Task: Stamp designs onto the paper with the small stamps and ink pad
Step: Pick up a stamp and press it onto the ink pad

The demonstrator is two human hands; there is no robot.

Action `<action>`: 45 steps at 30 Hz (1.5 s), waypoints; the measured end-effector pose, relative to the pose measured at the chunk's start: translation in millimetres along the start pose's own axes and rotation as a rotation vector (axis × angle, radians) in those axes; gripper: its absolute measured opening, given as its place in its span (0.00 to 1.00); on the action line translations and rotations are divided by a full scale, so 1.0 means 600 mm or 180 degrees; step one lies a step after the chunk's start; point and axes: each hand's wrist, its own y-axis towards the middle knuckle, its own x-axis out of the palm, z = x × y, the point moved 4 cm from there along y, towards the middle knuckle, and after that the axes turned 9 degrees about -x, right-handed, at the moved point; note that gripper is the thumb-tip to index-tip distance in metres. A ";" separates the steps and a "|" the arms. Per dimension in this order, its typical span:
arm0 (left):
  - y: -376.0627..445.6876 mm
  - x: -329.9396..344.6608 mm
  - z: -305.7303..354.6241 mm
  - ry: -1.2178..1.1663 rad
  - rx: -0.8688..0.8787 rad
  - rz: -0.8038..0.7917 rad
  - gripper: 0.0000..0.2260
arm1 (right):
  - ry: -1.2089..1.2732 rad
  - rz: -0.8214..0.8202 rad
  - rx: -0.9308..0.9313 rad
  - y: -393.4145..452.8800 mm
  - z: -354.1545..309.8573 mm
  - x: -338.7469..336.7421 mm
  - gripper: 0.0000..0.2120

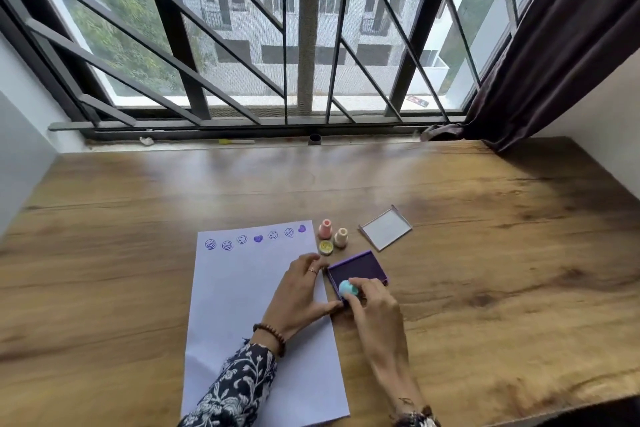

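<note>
A white sheet of paper [242,305] lies on the wooden table [485,253], with a row of purple smiley and heart prints along its top edge. Right of it sits the open purple ink pad [360,269]. My right hand [375,302] pinches a small light-blue stamp [347,288] and holds it down on the pad's near part. My left hand [301,291] lies on the paper's right edge, its fingertips touching the pad's left side. A pink stamp [325,228], a peach stamp [341,236] and a yellow stamp [326,247] stand beyond the pad.
The ink pad's clear lid [386,228] lies upturned to the right of the stamps. A barred window [277,45] rises behind the table, and a dark curtain [554,45] hangs at the right. Small odds and ends lie on the window sill.
</note>
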 end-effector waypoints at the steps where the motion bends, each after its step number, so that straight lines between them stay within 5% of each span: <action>1: 0.000 0.000 0.000 0.0018 0.0002 0.0015 0.31 | -0.0118 -0.0017 -0.0066 0.000 -0.004 0.000 0.11; 27: 0.001 0.009 -0.012 -0.0031 -0.0040 0.0155 0.30 | -0.0635 -0.0774 0.0196 0.036 -0.019 0.004 0.11; 37: 0.002 0.009 -0.012 -0.0053 0.0063 0.0214 0.30 | -0.0839 -0.1456 0.0270 0.095 -0.013 0.007 0.07; 45: 0.001 0.011 -0.015 -0.0049 0.0072 0.0293 0.29 | -0.0653 -0.1180 -0.0132 0.058 -0.013 0.004 0.04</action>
